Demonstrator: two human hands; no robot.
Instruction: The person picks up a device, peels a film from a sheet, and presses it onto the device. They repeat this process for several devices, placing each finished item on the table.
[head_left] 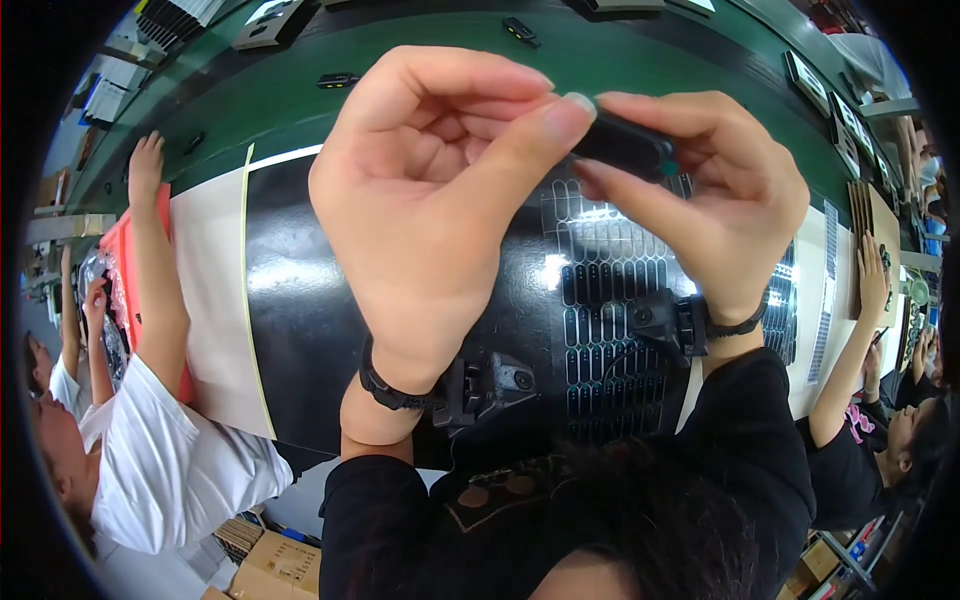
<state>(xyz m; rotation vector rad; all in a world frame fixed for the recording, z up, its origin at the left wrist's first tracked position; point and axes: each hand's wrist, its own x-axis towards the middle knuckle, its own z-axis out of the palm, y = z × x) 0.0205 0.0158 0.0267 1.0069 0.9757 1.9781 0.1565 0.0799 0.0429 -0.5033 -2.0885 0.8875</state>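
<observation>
Both hands are raised over the black mat (300,290). In my right hand (735,185), a small black oblong device (635,148) is gripped between thumb and fingers, with a green spot near its right end. My left hand (420,180) meets the device's left end, its thumb and index finger pressed together. What lies in that pinch, if anything, is too small to make out. Below my right hand lies a clear sheet of black oval stickers (610,330), some of its upper places without black ovals.
Beyond the mat runs a green conveyor belt (290,110) carrying small black devices (520,32). A person in white (180,440) works at the left beside a red bin (122,250); another in black (850,470) is at the right. Cameras are strapped to my wrists.
</observation>
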